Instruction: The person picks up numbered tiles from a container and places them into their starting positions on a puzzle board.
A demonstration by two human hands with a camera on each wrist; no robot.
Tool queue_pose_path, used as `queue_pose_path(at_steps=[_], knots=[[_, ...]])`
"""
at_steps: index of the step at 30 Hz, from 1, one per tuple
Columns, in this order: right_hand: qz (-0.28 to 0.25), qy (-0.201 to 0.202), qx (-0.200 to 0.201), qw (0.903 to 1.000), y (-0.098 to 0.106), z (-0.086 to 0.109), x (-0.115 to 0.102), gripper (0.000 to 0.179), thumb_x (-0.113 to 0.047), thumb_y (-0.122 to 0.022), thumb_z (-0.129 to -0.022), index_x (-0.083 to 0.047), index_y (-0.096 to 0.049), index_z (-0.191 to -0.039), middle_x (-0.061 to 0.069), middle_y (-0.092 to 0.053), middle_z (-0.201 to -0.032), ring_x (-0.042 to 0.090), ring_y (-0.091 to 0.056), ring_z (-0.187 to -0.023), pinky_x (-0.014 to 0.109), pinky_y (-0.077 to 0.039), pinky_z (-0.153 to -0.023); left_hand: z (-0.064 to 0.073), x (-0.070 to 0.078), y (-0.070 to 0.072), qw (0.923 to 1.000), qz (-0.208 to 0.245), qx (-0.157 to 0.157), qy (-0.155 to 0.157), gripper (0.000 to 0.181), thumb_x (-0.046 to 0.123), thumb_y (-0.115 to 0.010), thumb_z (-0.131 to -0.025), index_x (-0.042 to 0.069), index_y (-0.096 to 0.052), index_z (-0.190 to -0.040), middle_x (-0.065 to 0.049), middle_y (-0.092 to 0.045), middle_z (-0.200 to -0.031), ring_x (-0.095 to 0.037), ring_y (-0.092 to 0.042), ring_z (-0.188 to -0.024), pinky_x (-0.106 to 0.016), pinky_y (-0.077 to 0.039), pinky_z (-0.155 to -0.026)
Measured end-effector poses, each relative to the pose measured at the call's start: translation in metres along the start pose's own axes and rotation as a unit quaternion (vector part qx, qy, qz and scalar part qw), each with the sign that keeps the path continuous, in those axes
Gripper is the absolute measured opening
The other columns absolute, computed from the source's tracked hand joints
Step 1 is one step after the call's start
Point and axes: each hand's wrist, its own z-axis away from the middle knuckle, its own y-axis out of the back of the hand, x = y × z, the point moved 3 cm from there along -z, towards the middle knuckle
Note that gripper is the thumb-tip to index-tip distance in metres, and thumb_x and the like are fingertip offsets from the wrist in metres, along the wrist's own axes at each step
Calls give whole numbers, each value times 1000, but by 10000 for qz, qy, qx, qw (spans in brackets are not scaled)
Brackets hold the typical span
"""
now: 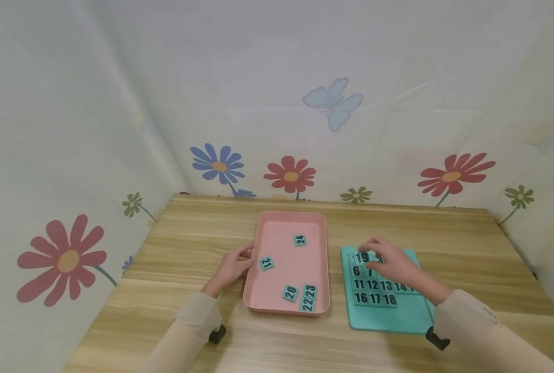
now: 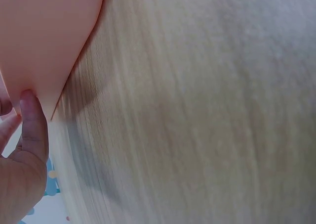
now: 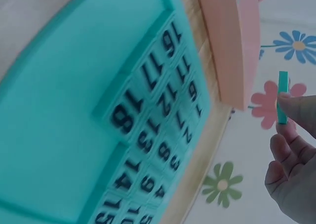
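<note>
My right hand [image 1: 389, 259] pinches a teal number tile marked 19 [image 1: 362, 258] between thumb and fingertips. The tile is raised above the teal board [image 1: 393, 321], and the right wrist view shows that tile [image 3: 282, 98] edge-on. Rows of numbered tiles lie on the board, ending with the 18 tile [image 3: 126, 112]; part of the upper rows is behind my hand in the head view. My left hand [image 1: 232, 267] grips the left rim of the pink tray [image 1: 286, 312], thumb [image 2: 33, 120] against its outer wall and other fingers at the rim.
Inside the tray lie several loose tiles: a 24 tile [image 1: 300, 240], a 21 tile [image 1: 266, 263], a 20 tile [image 1: 290, 293], a 23 tile [image 1: 309, 291] and a 22 tile [image 1: 307, 304]. The wooden table [image 1: 202, 217] meets a flower-printed curtain [image 1: 375, 150] behind.
</note>
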Motion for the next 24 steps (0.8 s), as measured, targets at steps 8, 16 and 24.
queue_pose_path(at_steps=[8, 16, 24], knots=[[153, -264, -125, 9995, 8, 35, 27, 31, -1, -62, -75, -3, -60, -106, 6, -54, -98, 19, -50, -83, 28, -47, -64, -1, 0, 1, 10000, -26, 40, 27, 46, 2, -52, -80, 7, -48, -126, -19, -54, -105, -22, -60, -84, -28, -56, -61], [484, -401, -155, 9979, 6, 60, 47, 31, -1, -64, -71, -3, -62, -102, 7, -55, -97, 24, -53, -89, 38, -50, -72, -2, -3, 1, 10000, 69, 10, 71, 47, 1, -51, -80, 6, -47, -126, -20, -53, -106, -23, -60, -86, -27, -56, -62], [799, -464, -432, 9948, -2, 75, 57, 31, -6, -68, -66, -9, -64, -96, 2, -56, -91, 18, -54, -82, 33, -50, -69, -2, -2, 0, 9999, 35, 42, 143, 47, 2, -52, -80, 7, -47, -127, -18, -53, -105, -21, -60, -84, -28, -56, -62]])
